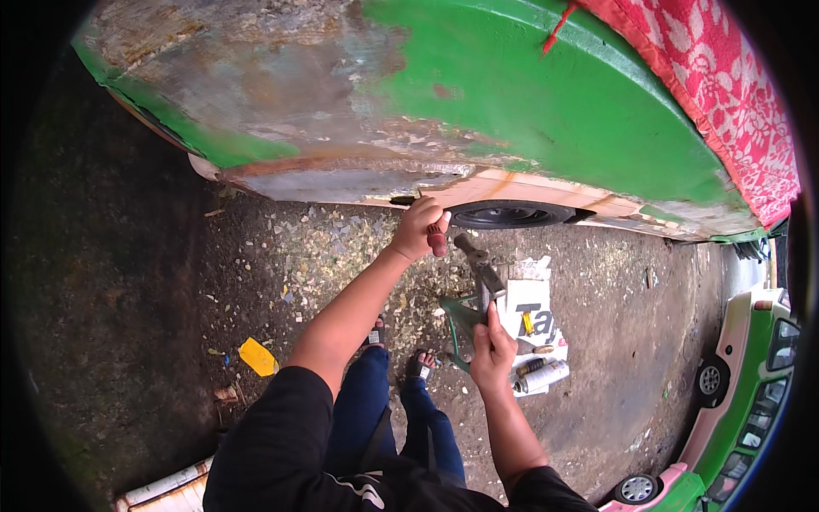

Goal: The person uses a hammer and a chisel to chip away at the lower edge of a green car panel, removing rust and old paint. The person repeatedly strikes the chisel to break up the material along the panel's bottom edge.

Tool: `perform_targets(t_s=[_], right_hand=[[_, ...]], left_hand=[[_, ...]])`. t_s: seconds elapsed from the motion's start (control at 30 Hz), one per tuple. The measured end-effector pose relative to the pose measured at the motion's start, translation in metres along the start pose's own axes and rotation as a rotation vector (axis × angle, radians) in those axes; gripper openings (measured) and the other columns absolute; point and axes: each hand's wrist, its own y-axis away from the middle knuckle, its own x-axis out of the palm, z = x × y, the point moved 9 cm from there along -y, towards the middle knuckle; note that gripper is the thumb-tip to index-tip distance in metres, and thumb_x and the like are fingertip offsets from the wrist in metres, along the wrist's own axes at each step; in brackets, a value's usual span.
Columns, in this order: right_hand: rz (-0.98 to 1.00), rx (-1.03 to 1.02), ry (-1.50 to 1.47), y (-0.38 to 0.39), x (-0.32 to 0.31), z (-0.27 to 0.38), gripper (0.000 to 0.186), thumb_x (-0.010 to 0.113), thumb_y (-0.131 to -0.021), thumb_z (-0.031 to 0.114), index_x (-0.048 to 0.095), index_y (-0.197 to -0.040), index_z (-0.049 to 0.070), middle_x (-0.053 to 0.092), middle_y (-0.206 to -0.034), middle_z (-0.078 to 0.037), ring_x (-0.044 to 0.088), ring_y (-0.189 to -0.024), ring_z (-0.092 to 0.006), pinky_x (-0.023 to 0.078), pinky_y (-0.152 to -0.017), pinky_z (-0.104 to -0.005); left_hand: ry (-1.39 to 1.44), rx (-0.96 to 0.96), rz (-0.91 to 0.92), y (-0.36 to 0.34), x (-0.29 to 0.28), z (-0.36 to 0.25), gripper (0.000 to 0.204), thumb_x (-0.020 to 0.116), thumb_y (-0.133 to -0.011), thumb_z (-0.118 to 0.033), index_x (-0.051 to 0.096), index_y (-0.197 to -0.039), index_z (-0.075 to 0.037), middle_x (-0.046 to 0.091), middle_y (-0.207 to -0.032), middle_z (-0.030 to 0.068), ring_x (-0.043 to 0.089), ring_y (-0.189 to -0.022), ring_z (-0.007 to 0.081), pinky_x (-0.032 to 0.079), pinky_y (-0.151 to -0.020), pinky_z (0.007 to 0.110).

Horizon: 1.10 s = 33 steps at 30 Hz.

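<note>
My left hand (416, 230) is closed around a red-handled screwdriver (438, 242), its handle end sticking out toward me. The thin tip points at the lower edge of a vehicle's body panel (367, 179), which is patched green, grey and rust; whether it touches cannot be made out. Lower and to the right, my right hand (493, 354) grips a hammer (485, 271) by its handle. The hammer's metal head is up, a short way from the screwdriver's handle and apart from it.
A wheel (512, 213) sits under the panel. Paint flakes litter the ground. Right of my feet are a green-framed stool (456, 333), printed sheets (520, 299) and a spray can (546, 375). A yellow piece (258, 357) lies left. A green-and-white van (742, 410) stands far right.
</note>
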Motion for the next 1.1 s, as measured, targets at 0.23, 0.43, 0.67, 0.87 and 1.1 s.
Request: perform_targets(t_s=[0.23,0.43,0.67,0.87,1.1], right_hand=[[-0.021,0.179,-0.044,0.025,-0.008,-0.021,0.044,0.055,-0.091,-0.005,0.052,-0.134,-0.006,0.055,-0.074,-0.002,0.049,-0.067,-0.0064,0.041,-0.063,-0.0214],[-0.015,0.165,-0.026,0.041,-0.013,-0.031,0.045,0.055,-0.091,-0.006,0.052,-0.135,-0.004,0.057,-0.077,-0.001,0.048,-0.068,-0.006,0.042,-0.063,-0.0217],[0.014,0.21,-0.037,0.05,-0.012,-0.034,0.045,0.055,-0.092,-0.004,0.052,-0.137,-0.001,0.055,-0.077,0.002,0.046,-0.066,-0.0049,0.04,-0.06,-0.0207],[0.023,0.215,-0.027,0.058,-0.014,-0.039,0.044,0.056,-0.094,-0.002,0.052,-0.138,0.0,0.053,-0.075,0.004,0.043,-0.063,-0.0042,0.037,-0.056,-0.0203],[0.036,0.221,-0.033,0.053,-0.011,-0.034,0.046,0.057,-0.093,-0.002,0.051,-0.139,0.001,0.053,-0.075,0.003,0.044,-0.064,-0.0044,0.038,-0.057,-0.0209]], left_hand=[[-0.009,0.04,0.019,0.007,0.002,-0.005,0.028,0.064,-0.083,-0.006,0.041,-0.067,-0.003,0.043,-0.069,0.0127,0.045,-0.066,0.0335,0.04,-0.062,0.043],[0.018,0.048,0.028,0.018,0.002,-0.008,0.029,0.065,-0.081,-0.006,0.041,-0.067,-0.003,0.042,-0.068,0.0123,0.045,-0.066,0.0329,0.039,-0.062,0.043],[-0.053,0.119,-0.009,0.004,-0.006,-0.008,0.03,0.066,-0.082,-0.008,0.041,-0.066,-0.004,0.044,-0.068,0.0114,0.047,-0.067,0.0322,0.041,-0.062,0.042],[-0.042,0.125,0.045,0.002,-0.003,-0.011,0.02,0.064,-0.084,-0.005,0.049,-0.073,-0.001,0.051,-0.073,0.0108,0.051,-0.069,0.0296,0.044,-0.063,0.038],[-0.041,0.14,0.035,-0.003,-0.002,-0.015,0.02,0.064,-0.083,-0.004,0.048,-0.072,-0.001,0.049,-0.072,0.011,0.05,-0.068,0.0298,0.044,-0.063,0.039]])
